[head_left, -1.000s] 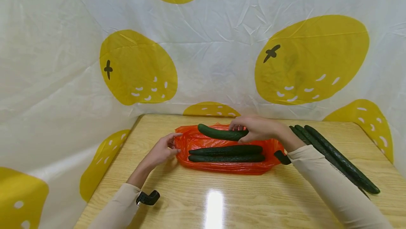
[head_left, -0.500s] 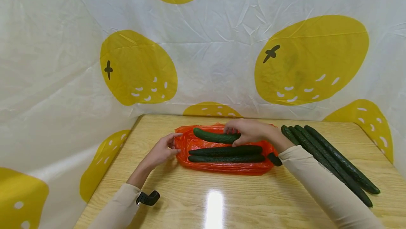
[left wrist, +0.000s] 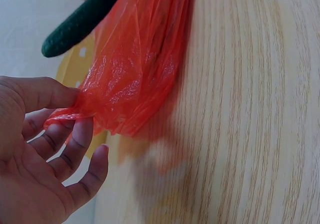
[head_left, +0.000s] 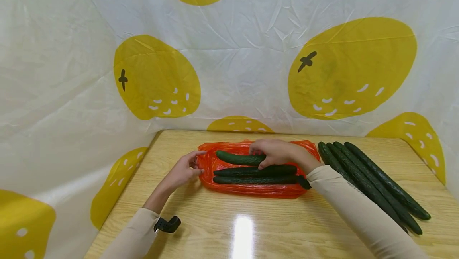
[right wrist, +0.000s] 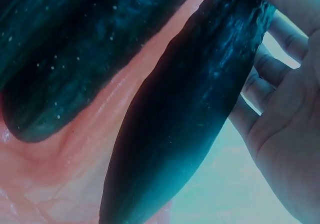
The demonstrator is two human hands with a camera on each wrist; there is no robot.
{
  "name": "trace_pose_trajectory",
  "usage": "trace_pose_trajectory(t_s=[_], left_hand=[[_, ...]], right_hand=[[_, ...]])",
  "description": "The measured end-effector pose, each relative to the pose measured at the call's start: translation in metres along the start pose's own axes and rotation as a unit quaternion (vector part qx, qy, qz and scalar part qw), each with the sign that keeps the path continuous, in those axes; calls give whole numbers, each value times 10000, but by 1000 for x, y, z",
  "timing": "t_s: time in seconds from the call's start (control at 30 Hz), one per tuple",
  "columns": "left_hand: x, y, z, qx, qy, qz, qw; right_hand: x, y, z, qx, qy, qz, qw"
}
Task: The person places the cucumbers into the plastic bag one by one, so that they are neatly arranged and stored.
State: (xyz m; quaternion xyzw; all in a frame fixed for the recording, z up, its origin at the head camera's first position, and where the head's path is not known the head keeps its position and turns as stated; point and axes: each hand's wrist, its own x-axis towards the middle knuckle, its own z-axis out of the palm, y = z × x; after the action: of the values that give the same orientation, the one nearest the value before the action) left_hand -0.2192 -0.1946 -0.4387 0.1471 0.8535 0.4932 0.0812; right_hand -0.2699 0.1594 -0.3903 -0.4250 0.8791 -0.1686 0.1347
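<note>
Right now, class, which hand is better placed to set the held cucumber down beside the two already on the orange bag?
Probably the right hand: it grips the cucumber just above the orange bag, while the left hand pinches the bag's edge.

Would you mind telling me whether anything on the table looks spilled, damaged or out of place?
Nothing stands out. Two cucumbers lie side by side on the orange plastic bag; the right hand holds a third cucumber over it, the left hand pinches the bag's edge, and three more cucumbers lie together to the right.

Left hand [left wrist: 35, 154] pinches orange bag [left wrist: 135, 78] edge — cucumber [left wrist: 82, 18] above.
</note>
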Motion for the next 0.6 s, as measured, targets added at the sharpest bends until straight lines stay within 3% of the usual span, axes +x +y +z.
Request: trace_pose_trajectory(t_s=[0.27,0.6], left_hand=[[-1,-1,0,12,12,-40,10000],[-1,2,-1,-20,-60,-9,10000]], right_hand=[[6,1,4,-50,-193,295,9994],[11,5,5,91,-303,277,9991]])
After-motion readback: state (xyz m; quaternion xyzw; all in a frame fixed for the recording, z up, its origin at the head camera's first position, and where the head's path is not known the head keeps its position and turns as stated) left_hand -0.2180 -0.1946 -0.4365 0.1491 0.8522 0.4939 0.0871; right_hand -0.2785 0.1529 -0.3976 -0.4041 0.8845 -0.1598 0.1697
